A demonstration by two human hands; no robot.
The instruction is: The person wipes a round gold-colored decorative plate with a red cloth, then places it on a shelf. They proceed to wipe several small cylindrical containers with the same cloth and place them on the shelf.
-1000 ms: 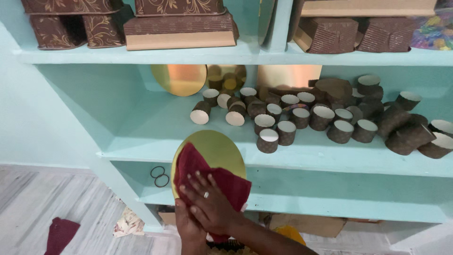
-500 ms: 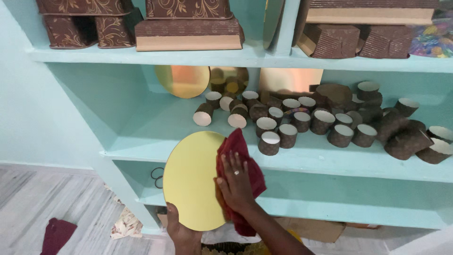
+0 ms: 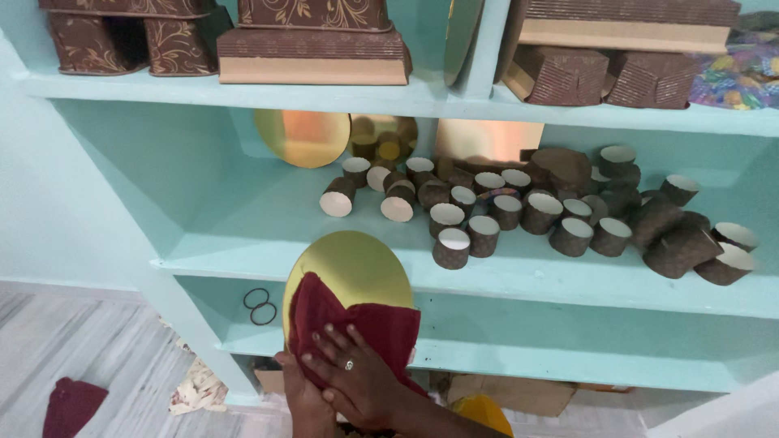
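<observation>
**Maroon cloth pressed to round gold board**

A maroon cloth (image 3: 357,324) is pressed by the flat, spread right hand (image 3: 353,380) against a round gold board (image 3: 349,272), gripped from beneath by the left hand (image 3: 302,393). Behind, brown paper cups (image 3: 519,211) are scattered across a turquoise shelf (image 3: 243,243); brown patterned boxes (image 3: 312,45) are stacked above. Two black rings (image 3: 260,306) lie on the lower shelf.

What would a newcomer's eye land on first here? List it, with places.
Low in the centre, the right hand presses a maroon cloth against a round gold board, held from below by the left hand. Behind, brown paper cups crowd the middle turquoise shelf.
</observation>
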